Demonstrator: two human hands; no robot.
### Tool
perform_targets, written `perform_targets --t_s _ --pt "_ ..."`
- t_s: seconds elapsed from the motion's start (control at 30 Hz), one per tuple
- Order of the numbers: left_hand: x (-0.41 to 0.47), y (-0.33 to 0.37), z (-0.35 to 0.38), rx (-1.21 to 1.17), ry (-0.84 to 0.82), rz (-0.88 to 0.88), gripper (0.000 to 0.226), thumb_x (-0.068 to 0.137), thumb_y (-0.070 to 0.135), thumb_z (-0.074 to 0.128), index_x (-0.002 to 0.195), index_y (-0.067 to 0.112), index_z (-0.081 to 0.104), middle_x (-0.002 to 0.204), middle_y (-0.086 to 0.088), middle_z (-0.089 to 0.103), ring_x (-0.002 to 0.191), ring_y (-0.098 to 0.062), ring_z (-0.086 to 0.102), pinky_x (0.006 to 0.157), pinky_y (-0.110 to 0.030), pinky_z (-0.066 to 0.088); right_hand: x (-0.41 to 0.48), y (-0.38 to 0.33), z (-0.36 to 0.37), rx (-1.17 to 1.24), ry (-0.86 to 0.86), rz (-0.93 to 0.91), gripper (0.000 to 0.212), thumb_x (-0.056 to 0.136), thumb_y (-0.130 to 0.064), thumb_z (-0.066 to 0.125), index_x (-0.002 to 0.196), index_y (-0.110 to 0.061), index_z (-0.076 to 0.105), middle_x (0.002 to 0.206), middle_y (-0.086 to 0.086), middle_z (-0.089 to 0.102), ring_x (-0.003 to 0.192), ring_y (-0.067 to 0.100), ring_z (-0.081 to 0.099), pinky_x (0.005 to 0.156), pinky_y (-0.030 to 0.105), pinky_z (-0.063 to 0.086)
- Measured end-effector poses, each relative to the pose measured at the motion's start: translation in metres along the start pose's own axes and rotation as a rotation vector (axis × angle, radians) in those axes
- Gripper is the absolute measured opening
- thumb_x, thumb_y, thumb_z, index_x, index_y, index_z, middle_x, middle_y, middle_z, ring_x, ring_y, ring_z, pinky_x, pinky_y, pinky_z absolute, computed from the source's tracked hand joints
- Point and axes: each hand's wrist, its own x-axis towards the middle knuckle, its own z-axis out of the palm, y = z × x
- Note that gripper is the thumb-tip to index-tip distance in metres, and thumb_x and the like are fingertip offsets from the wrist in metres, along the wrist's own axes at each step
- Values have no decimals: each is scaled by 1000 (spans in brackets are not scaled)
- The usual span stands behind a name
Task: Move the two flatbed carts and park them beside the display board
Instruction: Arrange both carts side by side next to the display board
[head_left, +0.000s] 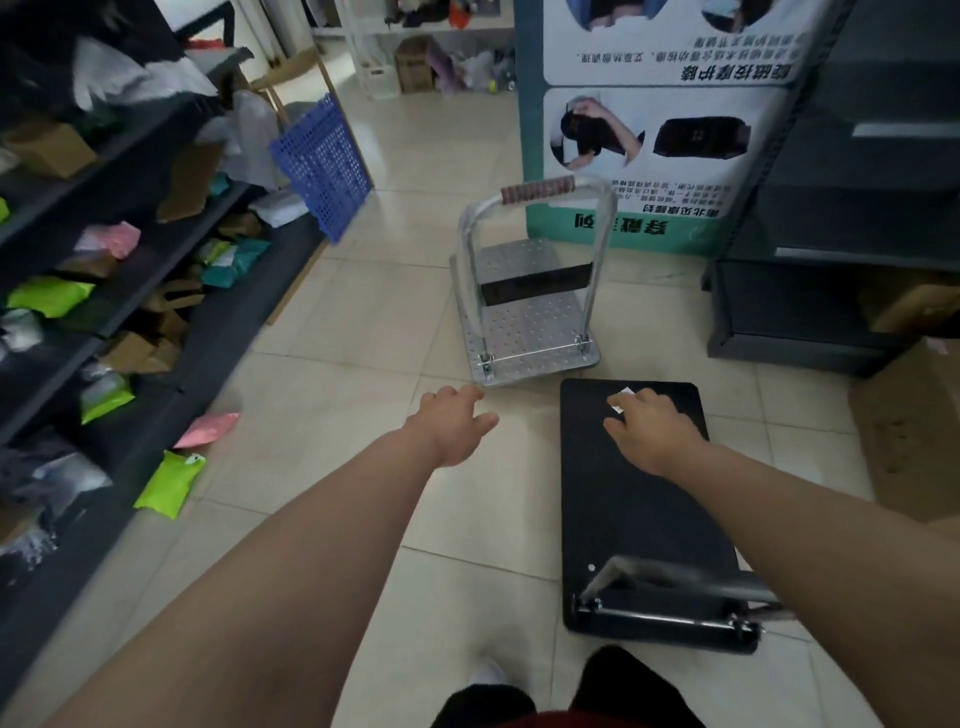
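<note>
silver cart (530, 322) sits just in front of the display board's (660, 130) lower left corner. handle upright, a black box (535, 283) lying on its perforated deck. black cart (634, 499) is behind it, close to your feet, deck bare apart from a small white label. its handle (675, 577) is at your end, tilted low and blurred, can't tell if it's locked.

both look like stiff platforms, probably light. expect them to roll easy on the smooth tiles and drift if shoved. steer from the handle, not the deck: on the silver one take the taped grip (537, 189) at the top of the bar. the loose box may slide if you jerk it.

left hand (454, 423) reaches out over the floor, just short of the silver cart's near edge, fingers loosely spread, holding nothing. right hand (652, 428) is out over the front half of the black deck, fingers relaxed, nothing in it. can't tell if it touches the deck.

tight lane: shelves (104, 291) full of parcels on your left, dark cabinet (810, 312) on the right, blue crate (322, 166) leaning further up.
</note>
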Motion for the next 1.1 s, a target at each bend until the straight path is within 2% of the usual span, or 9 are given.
perform_targets --t_s 0.13,0.3,0.63,0.77,0.97,1.1 --pt "44 -24 -29 44 -16 23 51 98 44 41 145 24 35 145 -13 39 135 -34 30 107 -46 32 36 -46 -8 33 29 -37 45 98 -35 37 140 -19 40 139 12 43 128 32 38 101 46 36" --pt "106 -22 -56 116 -53 120 52 98 44 40 144 22 36 142 -16 41 132 -38 33 109 -46 32 95 -70 -28 49 85 -34 39 97 -32 38 129 -14 48 129 16 48 119 33 44 97 44 41" --pt "302 5 -161 180 -12 211 52 97 44 42 143 20 38 142 -18 42 131 -39 35 111 -47 30 290 -93 -108 65 184 26 47 96 -33 42 140 -18 39 136 15 44 125 33 40 102 46 40" --pt "370 23 -189 147 -4 231 56 97 42 44 147 19 32 148 -20 34 136 -41 30 113 -49 26 350 -95 -149 59 229 54 47 95 -33 44 140 -18 39 138 13 43 126 32 39 102 46 39" --pt "447 42 -198 189 56 296 63 95 34 48 150 25 19 154 -13 25 137 -37 26 111 -52 26 408 -87 -173 50 271 122 48 92 -29 50 138 -18 40 140 13 41 128 32 38 104 46 37" --pt "487 48 -191 253 -3 308 67 94 25 49 150 21 14 149 -16 30 132 -38 32 106 -54 30 436 -85 -177 32 237 142 54 93 -28 49 143 -22 31 151 11 30 137 32 30 110 49 30"
